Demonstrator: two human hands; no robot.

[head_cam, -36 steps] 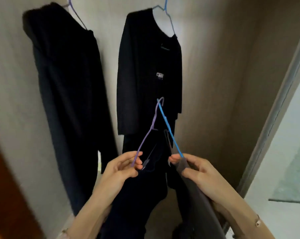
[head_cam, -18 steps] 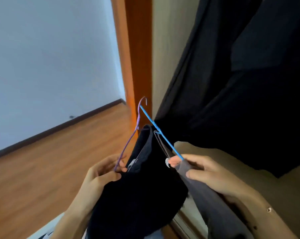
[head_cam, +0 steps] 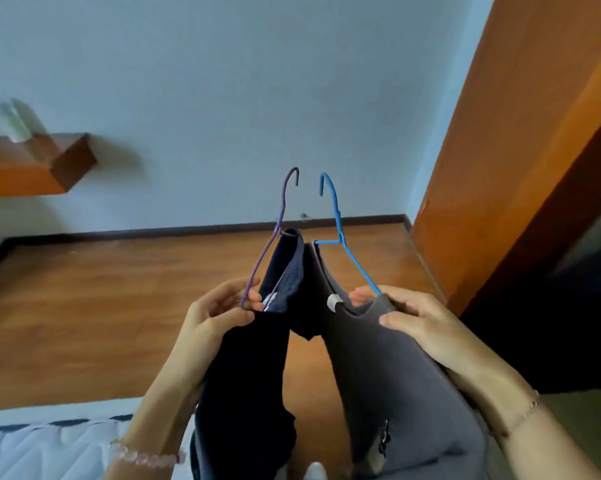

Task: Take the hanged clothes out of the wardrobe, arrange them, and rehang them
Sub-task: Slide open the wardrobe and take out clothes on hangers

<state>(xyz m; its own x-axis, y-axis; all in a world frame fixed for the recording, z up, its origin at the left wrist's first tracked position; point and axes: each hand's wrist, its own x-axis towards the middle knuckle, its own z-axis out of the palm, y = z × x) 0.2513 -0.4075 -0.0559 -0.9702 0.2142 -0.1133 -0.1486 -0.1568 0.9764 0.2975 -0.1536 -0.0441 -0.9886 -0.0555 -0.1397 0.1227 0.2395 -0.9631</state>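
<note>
My left hand [head_cam: 219, 315] pinches the shoulder of a purple wire hanger [head_cam: 281, 216] that carries a dark navy garment [head_cam: 243, 375]. A blue wire hanger [head_cam: 340, 237] bearing a grey garment [head_cam: 389, 375] is gripped at its shoulder by my right hand [head_cam: 420, 323]. Both hooks point up, a little apart, and the two garments hang down side by side in front of me. The wardrobe's orange-brown door [head_cam: 520, 133] stands at the right, with its dark interior [head_cam: 551, 323] beside it.
A wooden floor [head_cam: 119, 306] stretches ahead to a pale blue wall [head_cam: 223, 81] with a dark skirting board. A wooden wall shelf [head_cam: 32, 164] sticks out at the left. A white bed edge [head_cam: 50, 441] lies at the lower left.
The view has swung left, from the wardrobe's inside to the room. My hands kept hold of both hangers and drew them apart, so the crossed hooks now stand separate.
</note>
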